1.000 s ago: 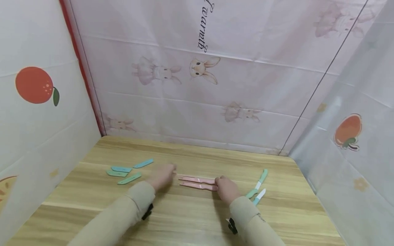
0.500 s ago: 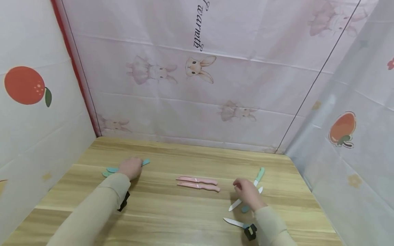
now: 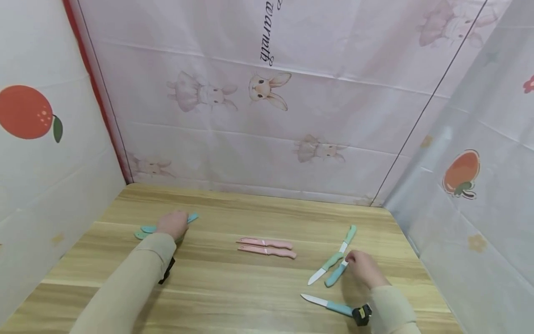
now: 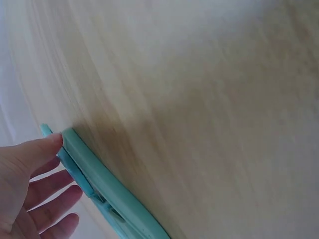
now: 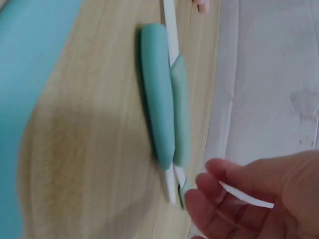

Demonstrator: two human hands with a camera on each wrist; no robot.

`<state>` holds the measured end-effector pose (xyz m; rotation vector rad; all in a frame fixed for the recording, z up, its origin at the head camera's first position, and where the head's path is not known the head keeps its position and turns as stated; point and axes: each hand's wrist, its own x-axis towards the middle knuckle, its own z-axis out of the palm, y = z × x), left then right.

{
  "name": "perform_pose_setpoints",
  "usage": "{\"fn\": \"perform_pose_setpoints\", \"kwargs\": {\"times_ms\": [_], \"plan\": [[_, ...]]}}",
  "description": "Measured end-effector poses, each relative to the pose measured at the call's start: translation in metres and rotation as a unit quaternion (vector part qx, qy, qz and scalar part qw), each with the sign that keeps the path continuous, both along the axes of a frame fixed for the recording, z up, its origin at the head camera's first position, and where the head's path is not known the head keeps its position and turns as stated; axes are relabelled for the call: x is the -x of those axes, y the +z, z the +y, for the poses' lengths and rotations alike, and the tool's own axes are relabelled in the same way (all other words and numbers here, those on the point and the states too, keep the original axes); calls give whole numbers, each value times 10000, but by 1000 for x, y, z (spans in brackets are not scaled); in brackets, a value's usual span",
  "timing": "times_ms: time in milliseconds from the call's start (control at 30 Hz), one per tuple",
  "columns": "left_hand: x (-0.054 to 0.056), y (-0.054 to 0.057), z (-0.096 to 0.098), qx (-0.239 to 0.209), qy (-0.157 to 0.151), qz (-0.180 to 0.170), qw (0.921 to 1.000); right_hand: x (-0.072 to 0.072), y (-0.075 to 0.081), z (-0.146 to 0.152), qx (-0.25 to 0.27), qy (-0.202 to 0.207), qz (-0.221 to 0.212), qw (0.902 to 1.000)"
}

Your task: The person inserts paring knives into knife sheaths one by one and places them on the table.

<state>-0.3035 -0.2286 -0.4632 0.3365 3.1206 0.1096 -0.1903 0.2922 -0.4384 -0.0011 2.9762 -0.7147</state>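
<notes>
My left hand [image 3: 172,224] pinches a blue knife sheath [image 3: 193,218]. In the left wrist view its thumb lies on that sheath, with a green sheath [image 4: 119,189] alongside. Another blue sheath [image 3: 148,229] and a green sheath [image 3: 141,235] show left of the hand. My right hand [image 3: 364,268] is loosely curled with nothing in its fingers. It hovers beside a blue-handled knife [image 3: 335,275], hiding part of its blade in the head view. Touching or close to this knife lies a green-handled knife [image 3: 332,261]; a second green-handled knife [image 3: 350,234] lies beyond.
Two pink sheathed knives [image 3: 265,250] lie parallel mid-table. Another blue-handled knife [image 3: 339,307] lies nearer me, by the right wrist camera [image 3: 361,315]. Bare blades point several ways on the wooden table [image 3: 233,297]. Printed cloth [image 3: 233,153] walls in the back and sides.
My left hand has gone left from the pink knives to the blue sheath. The right hand has let go of the pink knives and moved right to the bare knives.
</notes>
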Motion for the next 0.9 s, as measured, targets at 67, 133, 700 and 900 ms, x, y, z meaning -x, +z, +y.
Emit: {"fn": "perform_pose_setpoints", "kwargs": {"times_ms": [67,133,700,900], "plan": [[2,-1,1,-33,33,15,10000,-3,-3,3,-85,55,-48,9999],[4,-1,1,-57,70,0,10000,-6,-4,4,-140,172,-210,9995],[8,-3,2,57,77,466,9989,-45,-6,-16,469,1963,-1536,9673],[2,6,13,-1336,463,548,9884,-46,-13,-19,352,1813,-1526,9709]]}}
